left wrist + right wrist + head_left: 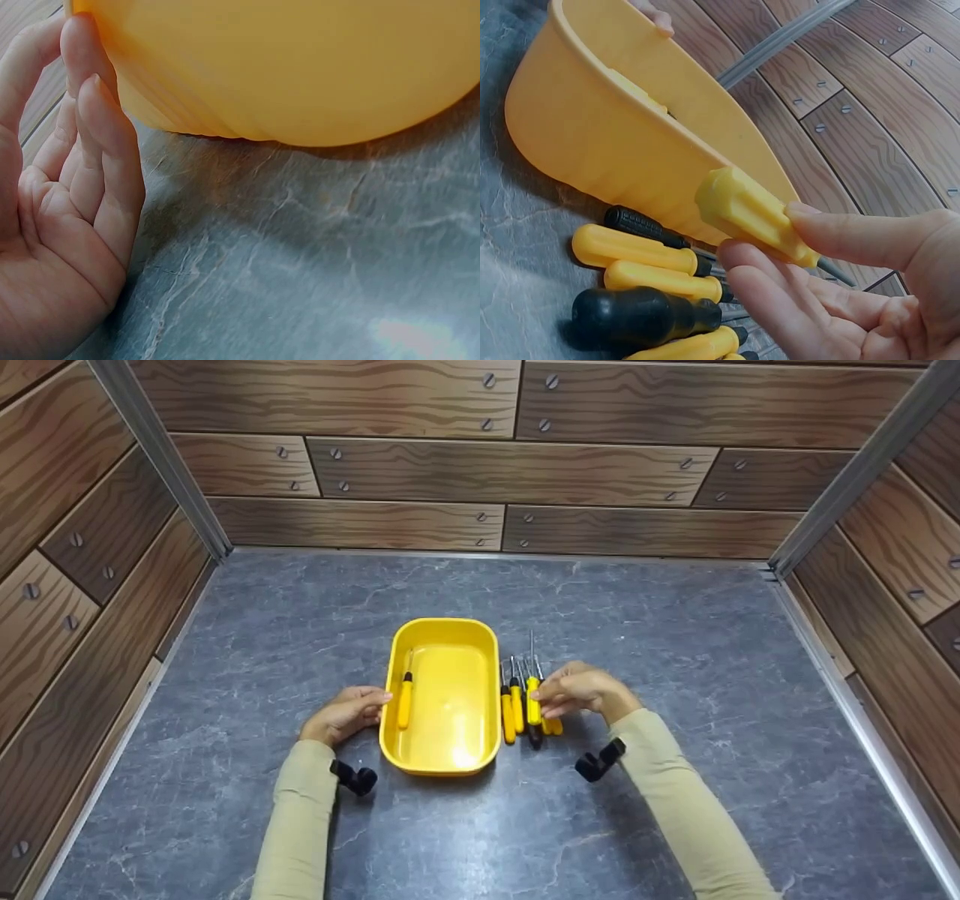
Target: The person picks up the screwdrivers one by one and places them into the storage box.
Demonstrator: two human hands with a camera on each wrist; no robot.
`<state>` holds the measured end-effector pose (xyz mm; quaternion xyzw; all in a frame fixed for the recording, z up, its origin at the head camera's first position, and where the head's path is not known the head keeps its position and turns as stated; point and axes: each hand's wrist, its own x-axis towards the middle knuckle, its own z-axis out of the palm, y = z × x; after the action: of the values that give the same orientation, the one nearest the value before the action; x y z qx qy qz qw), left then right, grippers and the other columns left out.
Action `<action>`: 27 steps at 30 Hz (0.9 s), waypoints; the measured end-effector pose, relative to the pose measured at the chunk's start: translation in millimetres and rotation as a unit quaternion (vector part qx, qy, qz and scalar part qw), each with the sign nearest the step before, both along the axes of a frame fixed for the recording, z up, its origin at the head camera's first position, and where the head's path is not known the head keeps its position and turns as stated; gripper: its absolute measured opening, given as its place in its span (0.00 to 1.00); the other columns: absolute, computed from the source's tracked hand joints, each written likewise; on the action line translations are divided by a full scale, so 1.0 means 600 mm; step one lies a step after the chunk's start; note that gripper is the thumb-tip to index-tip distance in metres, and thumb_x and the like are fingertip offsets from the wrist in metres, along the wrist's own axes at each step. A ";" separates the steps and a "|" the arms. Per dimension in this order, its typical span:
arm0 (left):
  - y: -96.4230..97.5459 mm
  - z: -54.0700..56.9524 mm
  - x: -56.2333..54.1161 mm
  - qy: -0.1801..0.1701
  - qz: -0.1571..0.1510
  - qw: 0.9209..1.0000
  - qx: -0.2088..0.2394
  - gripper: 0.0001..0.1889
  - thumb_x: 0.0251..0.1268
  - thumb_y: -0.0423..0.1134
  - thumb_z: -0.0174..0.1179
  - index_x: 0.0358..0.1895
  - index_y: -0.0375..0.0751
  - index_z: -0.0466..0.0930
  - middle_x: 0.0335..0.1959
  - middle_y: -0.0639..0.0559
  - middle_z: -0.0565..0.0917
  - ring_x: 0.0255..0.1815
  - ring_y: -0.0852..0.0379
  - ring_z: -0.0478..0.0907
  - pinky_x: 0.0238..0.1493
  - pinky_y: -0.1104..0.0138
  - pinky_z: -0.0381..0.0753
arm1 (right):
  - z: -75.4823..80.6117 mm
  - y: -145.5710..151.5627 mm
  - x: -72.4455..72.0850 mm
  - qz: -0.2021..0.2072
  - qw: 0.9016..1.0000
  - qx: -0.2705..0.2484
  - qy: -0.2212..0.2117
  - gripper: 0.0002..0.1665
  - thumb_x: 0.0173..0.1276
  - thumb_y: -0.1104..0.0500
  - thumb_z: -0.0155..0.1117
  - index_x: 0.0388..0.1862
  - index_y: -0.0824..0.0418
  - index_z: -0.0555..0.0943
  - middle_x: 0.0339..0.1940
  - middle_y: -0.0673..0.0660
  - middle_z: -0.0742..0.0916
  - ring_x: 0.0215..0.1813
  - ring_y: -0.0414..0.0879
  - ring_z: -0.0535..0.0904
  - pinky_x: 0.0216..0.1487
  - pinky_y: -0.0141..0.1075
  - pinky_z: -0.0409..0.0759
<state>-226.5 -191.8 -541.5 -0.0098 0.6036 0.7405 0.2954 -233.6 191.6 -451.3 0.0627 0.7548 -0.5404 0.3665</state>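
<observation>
Over grey marbled surface (pixel 187 735), right fingers (pixel 776 296) pinch a yellow-handled screwdriver (pixel 750 214), left fingers (pixel 109 127) a yellow bin's rim (pixel 445 620).

Looking forward and down from above, the head view spans the tabletop (pixel 675 645) and back wall (pixel 420 525). Close in, the left wrist view faces the left hand (pixel 67 217) and yellow bin (pixel 300 67); the right wrist view looks past the right hand (pixel 900 322) over screwdrivers (pixel 634 247) to that bin, which all three share.
</observation>
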 end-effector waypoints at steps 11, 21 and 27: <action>0.000 0.000 0.001 0.002 0.001 1.000 -0.008 0.04 0.67 0.36 0.55 0.38 0.41 0.79 0.27 0.58 0.86 0.30 0.65 0.82 0.39 0.72 0.82 | 0.007 -0.008 0.002 0.005 1.000 0.002 0.004 0.05 0.62 0.64 0.65 0.36 0.65 0.80 0.22 0.51 0.86 0.24 0.40 0.84 0.41 0.34 0.87; -0.001 -0.001 0.000 0.007 -0.007 1.000 -0.005 0.04 0.67 0.36 0.56 0.39 0.41 0.79 0.27 0.58 0.87 0.31 0.64 0.83 0.39 0.71 0.82 | 0.015 -0.022 0.001 0.012 1.000 -0.008 0.004 0.07 0.63 0.65 0.64 0.39 0.68 0.81 0.22 0.51 0.86 0.24 0.41 0.84 0.36 0.31 0.87; -0.001 -0.001 0.000 0.007 -0.007 1.000 -0.012 0.06 0.67 0.37 0.56 0.42 0.38 0.78 0.28 0.58 0.87 0.32 0.64 0.83 0.41 0.71 0.83 | 0.021 -0.026 -0.002 0.018 1.000 -0.013 0.003 0.03 0.63 0.65 0.63 0.36 0.65 0.81 0.21 0.51 0.86 0.24 0.40 0.84 0.41 0.35 0.87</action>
<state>-226.4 -192.6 -542.1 -0.0041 0.6146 0.7311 0.2962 -235.0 175.7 -438.8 0.0429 0.7496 -0.5437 0.3749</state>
